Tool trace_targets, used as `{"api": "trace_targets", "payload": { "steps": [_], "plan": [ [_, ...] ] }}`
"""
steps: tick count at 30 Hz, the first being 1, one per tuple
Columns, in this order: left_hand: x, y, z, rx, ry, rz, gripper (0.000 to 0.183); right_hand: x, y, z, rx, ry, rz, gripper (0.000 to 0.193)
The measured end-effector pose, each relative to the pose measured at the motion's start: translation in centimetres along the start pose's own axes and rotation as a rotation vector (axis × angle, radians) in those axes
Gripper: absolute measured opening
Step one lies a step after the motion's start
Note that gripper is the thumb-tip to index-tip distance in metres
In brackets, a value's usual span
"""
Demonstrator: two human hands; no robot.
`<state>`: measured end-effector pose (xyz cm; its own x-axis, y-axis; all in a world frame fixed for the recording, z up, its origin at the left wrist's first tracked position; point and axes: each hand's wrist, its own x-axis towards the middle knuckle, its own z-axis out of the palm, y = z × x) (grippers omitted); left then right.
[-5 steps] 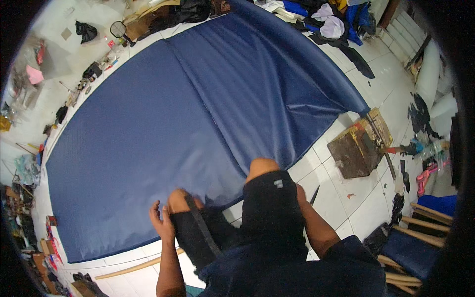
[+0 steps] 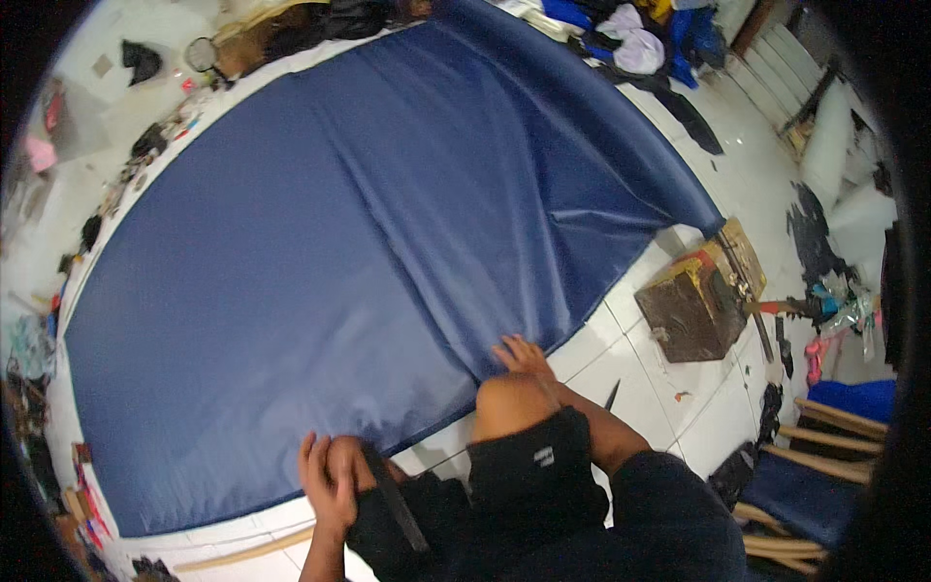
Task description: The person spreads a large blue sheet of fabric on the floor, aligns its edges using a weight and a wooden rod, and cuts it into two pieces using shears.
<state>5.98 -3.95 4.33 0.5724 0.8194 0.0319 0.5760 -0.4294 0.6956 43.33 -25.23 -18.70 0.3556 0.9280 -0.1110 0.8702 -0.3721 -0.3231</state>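
Note:
A wide dark-blue sheet [image 2: 233, 291], smooth and slightly shiny, lies spread on the floor before my knees. Its right part is a long roll [image 2: 621, 116], with creases fanning out beside it. My right hand [image 2: 527, 359] is at the sheet's near edge, just beyond my right knee, fingers apart; nothing shows in it. Beside my left knee is my left hand [image 2: 330, 482], raised with its fingers stretched and nothing seen in them. A dark flat strip [image 2: 396, 500] lies across my left thigh.
A worn brown block [image 2: 689, 310] stands by the roll's end, with a hammer-like tool [image 2: 776, 307] beside it. Right of me are wooden poles with blue fabric [image 2: 805, 490]. A dark pointed blade [image 2: 613, 393] and a wooden stick [image 2: 242, 553] lie on the tiles. Clutter lines the walls.
My right hand has come forward from beside my right thigh to the sheet's near edge. My left hand stays by the left knee. The whole view has shifted slightly.

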Motion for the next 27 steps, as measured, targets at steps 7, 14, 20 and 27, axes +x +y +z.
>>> {"api": "trace_targets", "payload": {
  "steps": [7,14,20,27],
  "plan": [
    [-1.8,4.9,-3.6,-0.017,-0.121,-0.02,0.027,4.6,0.3,-1.9,0.192,-0.114,0.572,0.026],
    [-2.9,11.8,-7.9,0.032,-0.265,-0.112,0.02,14.4,3.8,-25.0,1.105,0.565,1.228,0.066],
    [-3.7,17.7,-8.3,0.219,-0.485,-0.078,0.026,16.3,3.4,-43.3,1.581,0.885,1.246,0.064],
    [13.9,27.1,-6.1,0.093,-0.461,-0.259,0.037,14.9,1.7,-57.9,1.494,0.97,0.932,0.067]
  ]
}}
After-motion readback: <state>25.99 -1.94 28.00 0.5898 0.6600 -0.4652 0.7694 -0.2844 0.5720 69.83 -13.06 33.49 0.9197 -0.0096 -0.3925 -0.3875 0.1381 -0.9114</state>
